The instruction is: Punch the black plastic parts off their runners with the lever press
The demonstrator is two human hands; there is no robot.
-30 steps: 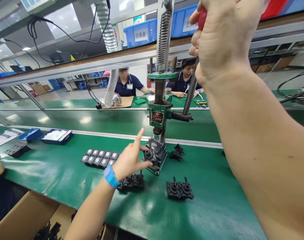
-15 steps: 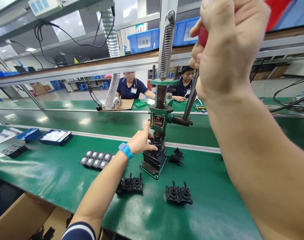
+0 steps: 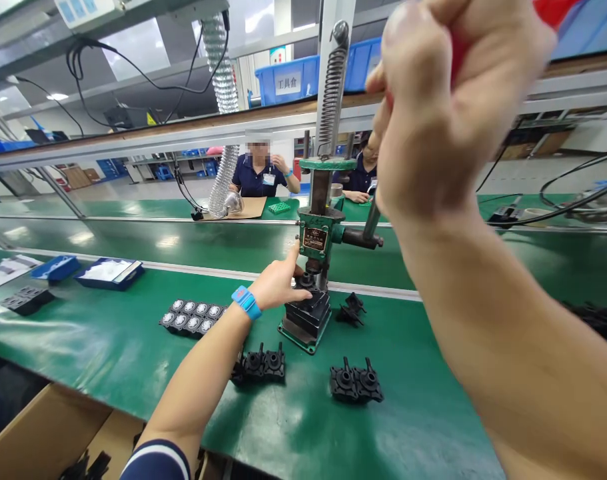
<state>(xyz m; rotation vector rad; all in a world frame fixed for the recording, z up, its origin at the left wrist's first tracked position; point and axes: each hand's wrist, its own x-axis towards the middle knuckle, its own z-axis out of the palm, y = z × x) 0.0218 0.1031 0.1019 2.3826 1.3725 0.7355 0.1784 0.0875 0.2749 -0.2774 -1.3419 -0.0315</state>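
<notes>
A green hand-lever press (image 3: 315, 239) stands on the bench in front of me. My right hand (image 3: 448, 113), large and close at the upper right, is wrapped around the red knob of the press lever (image 3: 372, 219). At the press base, my left hand (image 3: 280, 283) has its index finger stretched up beside the press body. Its thumb lies by a black plastic housing (image 3: 307, 280) in the fixture under the ram; the other fingers are partly hidden. Two black housings with upright stems (image 3: 356, 381) lie in front on the right, and more (image 3: 264, 363) sit beside my left forearm.
Rows of black housings with white inserts (image 3: 192, 316) lie left of the press. A loose black part (image 3: 352, 310) is right of it. Blue trays (image 3: 110, 273) stand farther left, and a cardboard box (image 3: 48, 427) sits below the bench edge. Two co-workers sit opposite.
My right fist has shifted slightly left and nearer the camera, covering more of the lever. My left hand stays almost in place. One co-worker has raised a hand toward their head.
</notes>
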